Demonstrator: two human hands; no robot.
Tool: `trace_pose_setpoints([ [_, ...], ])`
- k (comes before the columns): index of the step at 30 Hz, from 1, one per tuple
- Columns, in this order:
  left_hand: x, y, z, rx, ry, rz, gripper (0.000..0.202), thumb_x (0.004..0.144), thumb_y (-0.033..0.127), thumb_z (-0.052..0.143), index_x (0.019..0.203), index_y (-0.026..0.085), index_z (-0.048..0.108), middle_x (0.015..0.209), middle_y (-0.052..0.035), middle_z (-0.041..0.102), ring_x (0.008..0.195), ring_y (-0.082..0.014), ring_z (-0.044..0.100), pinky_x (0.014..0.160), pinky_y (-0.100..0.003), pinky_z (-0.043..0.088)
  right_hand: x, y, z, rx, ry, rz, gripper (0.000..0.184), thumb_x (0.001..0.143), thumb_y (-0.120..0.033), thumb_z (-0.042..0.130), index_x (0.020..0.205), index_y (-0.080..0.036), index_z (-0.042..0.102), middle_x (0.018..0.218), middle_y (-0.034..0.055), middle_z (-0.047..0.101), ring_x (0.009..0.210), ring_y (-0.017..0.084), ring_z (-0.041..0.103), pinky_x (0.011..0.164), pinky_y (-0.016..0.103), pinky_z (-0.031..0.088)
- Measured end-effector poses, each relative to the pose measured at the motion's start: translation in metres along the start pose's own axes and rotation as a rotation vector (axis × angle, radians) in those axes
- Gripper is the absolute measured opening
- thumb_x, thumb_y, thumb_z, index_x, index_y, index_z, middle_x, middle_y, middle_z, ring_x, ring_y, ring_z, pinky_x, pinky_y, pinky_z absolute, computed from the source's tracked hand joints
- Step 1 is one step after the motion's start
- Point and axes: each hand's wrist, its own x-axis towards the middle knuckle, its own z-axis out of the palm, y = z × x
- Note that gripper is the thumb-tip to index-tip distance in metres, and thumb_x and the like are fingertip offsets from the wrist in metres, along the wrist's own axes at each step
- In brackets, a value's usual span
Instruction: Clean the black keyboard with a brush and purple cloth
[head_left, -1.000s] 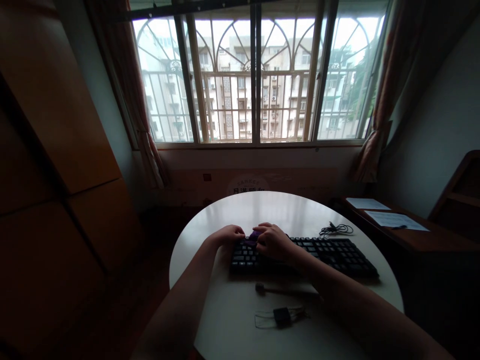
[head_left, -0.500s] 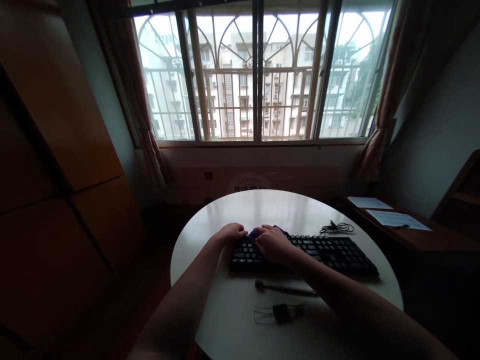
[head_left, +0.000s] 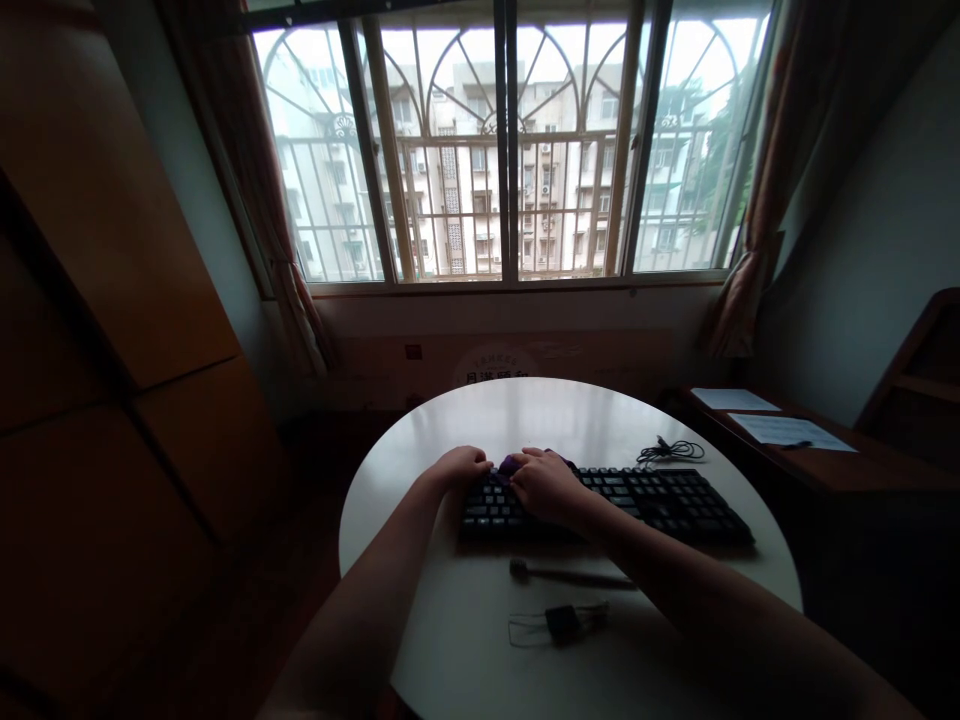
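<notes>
A black keyboard [head_left: 679,505] lies across the white round table, its left part beneath my hands. My right hand [head_left: 547,484] is closed over a bunched purple cloth [head_left: 511,466], pressed on the keys near the back left. More of the cloth shows behind that hand. My left hand [head_left: 463,465] is closed at the back left corner of the keyboard, its fingertips beside the cloth. In front of the keyboard lies a thin brush [head_left: 574,578], partly behind my right forearm. Nearer me is a wire tool with a black middle, a keycap puller [head_left: 562,623].
A coiled black cable [head_left: 670,452] sits behind the keyboard on the round table [head_left: 397,450]. Papers [head_left: 791,433] and a dark pen lie on a brown side table [head_left: 885,465] at the right. Wooden cabinets [head_left: 180,420] stand on the left, a barred window ahead.
The view has shifted slightly. My hands and the purple cloth stay at almost the same place on the keyboard.
</notes>
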Motion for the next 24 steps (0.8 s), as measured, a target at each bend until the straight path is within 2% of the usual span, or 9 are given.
trace_pose_setpoints([
  [6, -0.003, 0.002, -0.003, -0.015, -0.002, -0.001, 0.040, 0.081, 0.051, 0.047, 0.083, 0.019, 0.070, 0.080, -0.0044, 0.069, 0.073, -0.0189, 0.059, 0.061, -0.026, 0.037, -0.001, -0.003, -0.003, -0.021, 0.002, -0.006, 0.024, 0.085, -0.025, 0.053, 0.072, -0.024, 0.074, 0.095, 0.0070, 0.071, 0.097, 0.026, 0.056, 0.084, 0.038, 0.043],
  [11, -0.008, 0.009, -0.008, -0.009, -0.008, -0.005, 0.038, 0.082, 0.049, 0.048, 0.080, 0.018, 0.070, 0.078, -0.0048, 0.068, 0.072, -0.0192, 0.059, 0.060, -0.026, 0.037, -0.003, -0.002, -0.004, -0.059, -0.007, -0.056, 0.024, 0.084, -0.023, 0.054, 0.069, -0.024, 0.074, 0.094, 0.0066, 0.071, 0.094, 0.025, 0.057, 0.079, 0.036, 0.044],
  [18, -0.009, 0.011, -0.008, 0.001, -0.019, -0.009, 0.038, 0.082, 0.049, 0.047, 0.084, 0.018, 0.071, 0.078, -0.0048, 0.068, 0.073, -0.0195, 0.058, 0.062, -0.027, 0.038, 0.000, 0.001, 0.000, -0.018, 0.023, -0.012, 0.025, 0.085, -0.025, 0.052, 0.072, -0.023, 0.073, 0.093, 0.0062, 0.072, 0.092, 0.024, 0.058, 0.080, 0.035, 0.044],
  [24, -0.009, 0.011, -0.009, 0.010, -0.017, -0.014, 0.037, 0.083, 0.048, 0.047, 0.083, 0.018, 0.070, 0.080, -0.0051, 0.069, 0.072, -0.0189, 0.058, 0.061, -0.026, 0.037, -0.001, -0.005, 0.000, -0.064, -0.002, -0.021, 0.027, 0.085, -0.023, 0.050, 0.071, -0.021, 0.072, 0.095, 0.0085, 0.071, 0.092, 0.025, 0.057, 0.076, 0.035, 0.043],
])
